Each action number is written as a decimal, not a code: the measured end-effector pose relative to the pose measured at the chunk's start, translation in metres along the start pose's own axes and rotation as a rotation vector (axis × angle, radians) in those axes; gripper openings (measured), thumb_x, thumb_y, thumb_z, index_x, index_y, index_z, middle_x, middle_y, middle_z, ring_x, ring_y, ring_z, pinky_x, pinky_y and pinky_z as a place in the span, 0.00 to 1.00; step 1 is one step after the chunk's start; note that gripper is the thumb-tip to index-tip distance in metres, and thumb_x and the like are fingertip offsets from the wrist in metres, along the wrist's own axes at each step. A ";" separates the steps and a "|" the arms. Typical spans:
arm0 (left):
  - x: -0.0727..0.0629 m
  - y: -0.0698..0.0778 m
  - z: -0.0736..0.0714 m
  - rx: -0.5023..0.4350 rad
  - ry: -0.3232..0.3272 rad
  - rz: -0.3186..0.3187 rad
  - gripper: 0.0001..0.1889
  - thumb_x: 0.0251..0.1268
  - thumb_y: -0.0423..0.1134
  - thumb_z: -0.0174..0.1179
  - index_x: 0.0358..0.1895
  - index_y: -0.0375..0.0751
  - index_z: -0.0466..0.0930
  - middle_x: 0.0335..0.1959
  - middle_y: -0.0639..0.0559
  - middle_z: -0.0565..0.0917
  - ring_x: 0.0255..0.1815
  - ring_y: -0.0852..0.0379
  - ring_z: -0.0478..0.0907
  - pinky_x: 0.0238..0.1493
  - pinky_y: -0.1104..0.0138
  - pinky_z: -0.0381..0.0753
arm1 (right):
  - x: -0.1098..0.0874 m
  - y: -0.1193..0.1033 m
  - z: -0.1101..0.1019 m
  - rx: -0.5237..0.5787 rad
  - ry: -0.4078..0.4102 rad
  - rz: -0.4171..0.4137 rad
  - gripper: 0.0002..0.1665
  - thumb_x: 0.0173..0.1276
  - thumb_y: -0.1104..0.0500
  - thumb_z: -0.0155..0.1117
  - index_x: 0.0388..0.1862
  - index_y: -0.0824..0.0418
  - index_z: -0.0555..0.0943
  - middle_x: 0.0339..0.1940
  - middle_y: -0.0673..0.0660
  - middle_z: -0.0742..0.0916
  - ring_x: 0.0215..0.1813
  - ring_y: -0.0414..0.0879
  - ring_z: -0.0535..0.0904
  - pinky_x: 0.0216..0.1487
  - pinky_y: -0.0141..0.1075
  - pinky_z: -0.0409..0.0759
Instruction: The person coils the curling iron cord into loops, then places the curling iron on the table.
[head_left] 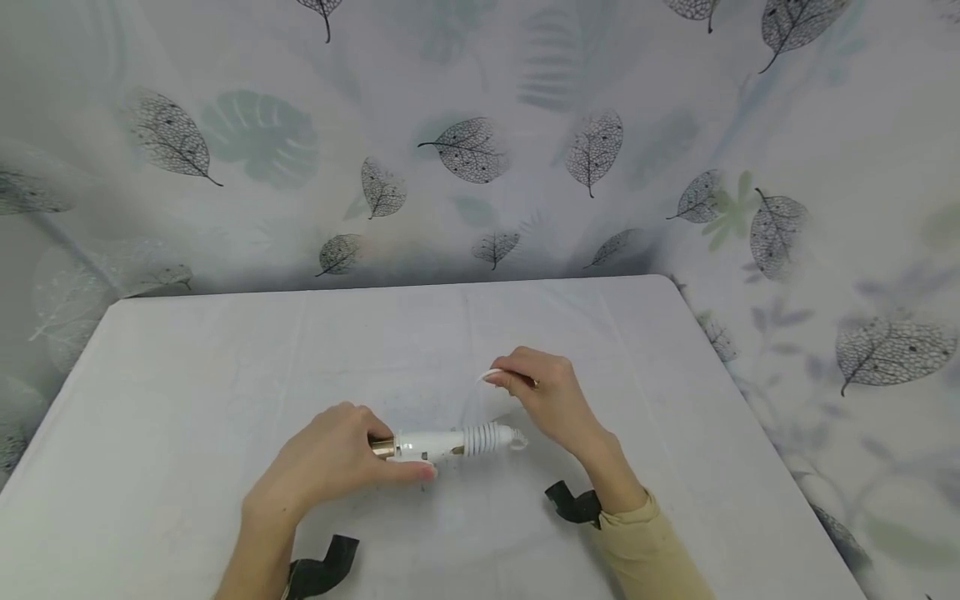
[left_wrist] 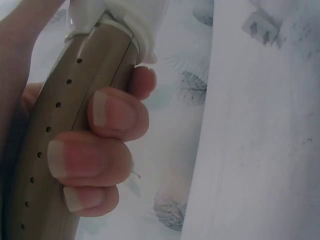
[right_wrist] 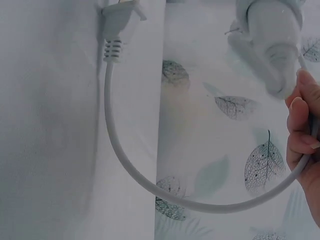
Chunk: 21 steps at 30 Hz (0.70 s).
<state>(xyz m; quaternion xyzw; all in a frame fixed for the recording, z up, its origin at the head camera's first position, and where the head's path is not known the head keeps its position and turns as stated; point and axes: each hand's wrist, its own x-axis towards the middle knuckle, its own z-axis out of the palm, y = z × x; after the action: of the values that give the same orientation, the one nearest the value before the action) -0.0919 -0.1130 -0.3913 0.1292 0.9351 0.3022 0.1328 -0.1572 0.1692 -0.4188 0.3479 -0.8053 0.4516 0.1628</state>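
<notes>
My left hand (head_left: 322, 458) grips the gold part of a hair styling iron with a white handle (head_left: 427, 443). In the left wrist view its fingers (left_wrist: 90, 157) curl round the gold barrel (left_wrist: 75, 100), which has a row of small holes. White cord (head_left: 483, 439) is wound in several turns round the handle's right part. Above and right of those turns, my right hand (head_left: 551, 396) pinches the cord. A loose length of cord (right_wrist: 215, 207) curves from that hand to a two-pin plug (right_wrist: 120, 20) in the right wrist view.
A white cloth-covered table (head_left: 187, 375) lies under both hands. Leaf-patterned fabric (head_left: 465, 208) rises behind its back edge and at the sides. Black curved pieces (head_left: 573, 504) sit at both wrists.
</notes>
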 end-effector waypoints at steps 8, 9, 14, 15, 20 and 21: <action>0.008 -0.007 0.000 -0.031 0.023 -0.132 0.35 0.38 0.82 0.62 0.11 0.53 0.69 0.10 0.64 0.58 0.16 0.64 0.54 0.19 0.70 0.54 | 0.002 -0.009 0.008 0.048 0.023 -0.096 0.07 0.60 0.69 0.73 0.36 0.59 0.87 0.23 0.49 0.80 0.25 0.36 0.67 0.27 0.24 0.65; 0.008 -0.008 0.000 -0.035 0.029 -0.141 0.34 0.39 0.82 0.62 0.12 0.53 0.72 0.11 0.63 0.62 0.17 0.63 0.56 0.19 0.69 0.56 | 0.002 -0.011 0.010 0.058 0.022 -0.105 0.07 0.60 0.68 0.73 0.36 0.59 0.87 0.23 0.48 0.80 0.25 0.35 0.67 0.27 0.24 0.65; 0.007 -0.013 -0.005 -0.018 0.081 -0.198 0.33 0.39 0.82 0.62 0.24 0.55 0.85 0.19 0.58 0.78 0.23 0.58 0.71 0.24 0.65 0.67 | 0.001 -0.016 0.014 0.074 -0.005 -0.123 0.07 0.61 0.70 0.72 0.37 0.61 0.86 0.23 0.48 0.80 0.24 0.36 0.67 0.26 0.25 0.65; 0.007 -0.014 -0.006 -0.006 0.092 -0.203 0.33 0.40 0.82 0.61 0.25 0.54 0.85 0.19 0.58 0.79 0.23 0.58 0.72 0.24 0.65 0.67 | 0.001 -0.016 0.015 0.072 -0.016 -0.112 0.07 0.62 0.70 0.71 0.38 0.62 0.86 0.24 0.48 0.80 0.24 0.35 0.67 0.26 0.25 0.65; 0.009 -0.019 -0.008 0.052 0.143 -0.196 0.34 0.46 0.81 0.59 0.27 0.51 0.84 0.20 0.56 0.77 0.22 0.57 0.71 0.24 0.64 0.66 | -0.001 -0.018 0.017 0.081 -0.091 -0.042 0.08 0.68 0.69 0.65 0.45 0.65 0.85 0.30 0.50 0.84 0.26 0.35 0.71 0.26 0.26 0.70; 0.010 -0.020 -0.008 0.058 0.151 -0.196 0.35 0.47 0.81 0.58 0.27 0.50 0.83 0.20 0.55 0.77 0.21 0.57 0.70 0.24 0.64 0.65 | -0.002 -0.019 0.017 0.085 -0.107 -0.026 0.09 0.70 0.68 0.64 0.47 0.65 0.85 0.31 0.51 0.84 0.27 0.35 0.72 0.26 0.26 0.71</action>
<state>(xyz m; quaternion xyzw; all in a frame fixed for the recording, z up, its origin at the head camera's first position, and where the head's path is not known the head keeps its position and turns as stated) -0.1071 -0.1298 -0.3984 0.0178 0.9590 0.2692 0.0870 -0.1419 0.1491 -0.4175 0.3886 -0.7883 0.4640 0.1106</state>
